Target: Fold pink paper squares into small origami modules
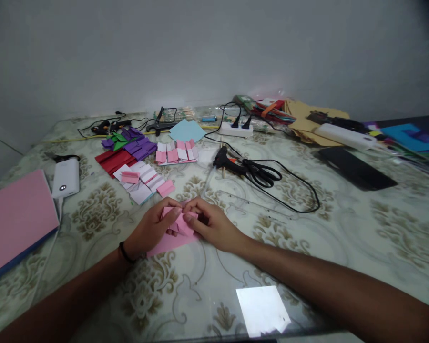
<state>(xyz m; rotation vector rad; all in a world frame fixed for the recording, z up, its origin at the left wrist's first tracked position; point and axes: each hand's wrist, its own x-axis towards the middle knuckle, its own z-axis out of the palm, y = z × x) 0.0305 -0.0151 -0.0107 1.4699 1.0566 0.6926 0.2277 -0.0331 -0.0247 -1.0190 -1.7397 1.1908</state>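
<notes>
My left hand [157,225] and my right hand [210,221] meet at the middle of the table, both closed on one pink folded paper [184,227]. Thumbs lie on its upper face near the top edge, with the other fingers curled behind and partly hidden. Beneath it, a flat pink sheet [168,244] rests on the patterned tablecloth. Just beyond my hands lie folded pink and white paper pieces [143,181] and another row of pink and white folds [177,152]. A black glue gun [229,162] with a coiled cord lies past my right hand.
Left are a pink paper stack [17,219] and a white power bank [66,177] with a cable. Purple folds [141,145], red paper [114,162] and light blue paper [186,130] lie behind. A power strip [236,129], black phone [357,167], clear ruler [253,204] and white square [262,310] are around.
</notes>
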